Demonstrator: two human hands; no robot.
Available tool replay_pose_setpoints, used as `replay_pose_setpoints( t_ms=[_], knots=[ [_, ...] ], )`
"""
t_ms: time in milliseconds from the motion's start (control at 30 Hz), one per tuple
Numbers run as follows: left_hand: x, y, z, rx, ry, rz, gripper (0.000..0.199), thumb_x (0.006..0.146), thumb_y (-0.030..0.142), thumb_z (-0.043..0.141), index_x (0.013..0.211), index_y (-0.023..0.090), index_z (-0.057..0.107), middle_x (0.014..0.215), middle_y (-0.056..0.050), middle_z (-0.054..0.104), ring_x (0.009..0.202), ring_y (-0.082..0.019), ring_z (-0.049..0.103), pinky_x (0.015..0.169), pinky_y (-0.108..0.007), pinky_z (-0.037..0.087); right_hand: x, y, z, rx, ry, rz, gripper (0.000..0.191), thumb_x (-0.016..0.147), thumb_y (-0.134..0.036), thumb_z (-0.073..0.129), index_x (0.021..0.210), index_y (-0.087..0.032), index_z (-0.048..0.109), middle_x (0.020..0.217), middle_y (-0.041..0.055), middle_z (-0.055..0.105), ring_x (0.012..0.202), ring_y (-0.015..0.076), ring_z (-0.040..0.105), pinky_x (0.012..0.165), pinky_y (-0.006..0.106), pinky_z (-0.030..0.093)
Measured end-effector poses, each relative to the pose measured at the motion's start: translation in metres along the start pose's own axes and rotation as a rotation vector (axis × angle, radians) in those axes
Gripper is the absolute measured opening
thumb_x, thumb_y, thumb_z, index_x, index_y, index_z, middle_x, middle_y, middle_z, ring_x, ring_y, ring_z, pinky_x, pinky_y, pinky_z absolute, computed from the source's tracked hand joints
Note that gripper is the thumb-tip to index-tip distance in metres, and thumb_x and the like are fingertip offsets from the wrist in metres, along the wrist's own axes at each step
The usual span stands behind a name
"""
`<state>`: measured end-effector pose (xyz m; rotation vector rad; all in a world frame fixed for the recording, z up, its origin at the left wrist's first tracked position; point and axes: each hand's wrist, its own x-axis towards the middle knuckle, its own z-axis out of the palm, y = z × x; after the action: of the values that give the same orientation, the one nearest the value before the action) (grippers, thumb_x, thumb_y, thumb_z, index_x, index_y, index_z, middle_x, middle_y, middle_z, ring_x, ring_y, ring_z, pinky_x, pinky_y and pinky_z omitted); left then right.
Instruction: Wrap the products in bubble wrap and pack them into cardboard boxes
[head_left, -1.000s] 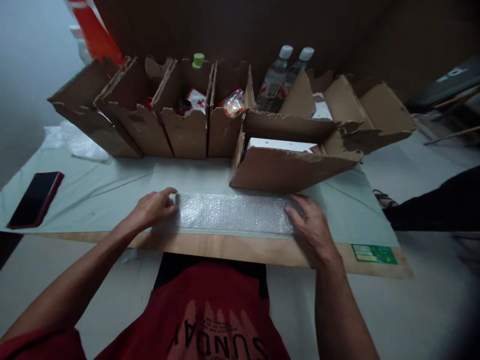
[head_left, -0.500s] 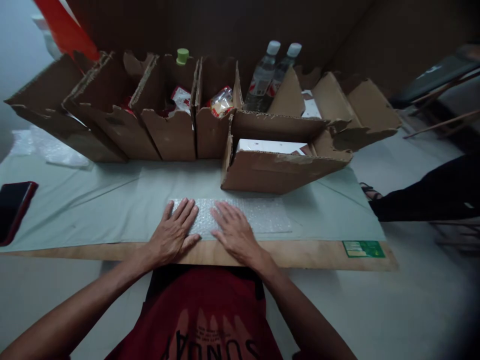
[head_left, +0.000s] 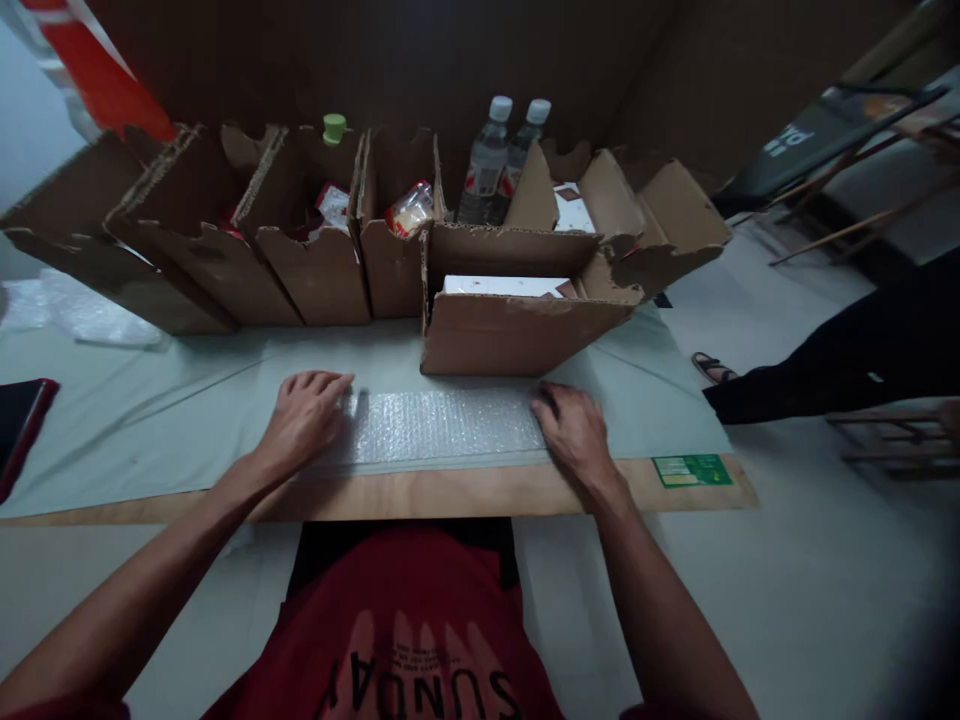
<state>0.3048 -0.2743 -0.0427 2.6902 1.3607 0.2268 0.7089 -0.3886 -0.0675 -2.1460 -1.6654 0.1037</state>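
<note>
A folded strip of clear bubble wrap (head_left: 442, 425) lies flat on the pale green cloth near the table's front edge. My left hand (head_left: 304, 415) is at its left end, the fingers bent and closed at the corner. At the opposite end, my right hand (head_left: 576, 430) has curled fingers closed on the right edge. The fingertips of both hands are partly hidden. Just behind the strip stands a low cardboard box (head_left: 517, 335) with a white box (head_left: 506, 287) inside.
A row of cardboard bins (head_left: 322, 275) lines the back, with two water bottles (head_left: 484, 165) among them. More bubble wrap (head_left: 97, 310) sits at the left, and a dark phone (head_left: 22, 425) lies at the left edge. Another person's leg (head_left: 817, 355) shows at right.
Both hands were flat and spread on the bubble wrap. They have moved apart to its two ends, and their fingers have curled. The camera view has shifted slightly.
</note>
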Motion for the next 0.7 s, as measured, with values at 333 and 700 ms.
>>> replay_pose_setpoints(
  t_ms=[333,700],
  knots=[
    [0.007,-0.009,-0.054,-0.062,0.132,0.058,0.012,0.084,0.023,0.056,0.086,0.023,0.068,0.113,-0.01,0.075,0.112,-0.031,0.067,0.099,-0.047,0.048,0.004,-0.026,-0.055,0.281,0.13,-0.189,0.014,0.086,-0.026,0.054,0.085,-0.024,0.068,0.1,0.0057,0.077,0.1,0.0243,0.07,0.092,0.041,0.053],
    [-0.065,-0.026,-0.013,-0.152,-0.045,0.211,0.031,0.079,0.017,0.052,0.102,0.023,0.071,0.136,-0.009,0.071,0.133,-0.03,0.061,0.119,-0.058,0.035,-0.045,0.014,-0.023,0.061,-0.151,-0.392,0.038,0.081,-0.008,0.046,0.097,-0.025,0.076,0.129,0.0067,0.075,0.134,0.0324,0.06,0.098,0.054,0.049]
  ],
)
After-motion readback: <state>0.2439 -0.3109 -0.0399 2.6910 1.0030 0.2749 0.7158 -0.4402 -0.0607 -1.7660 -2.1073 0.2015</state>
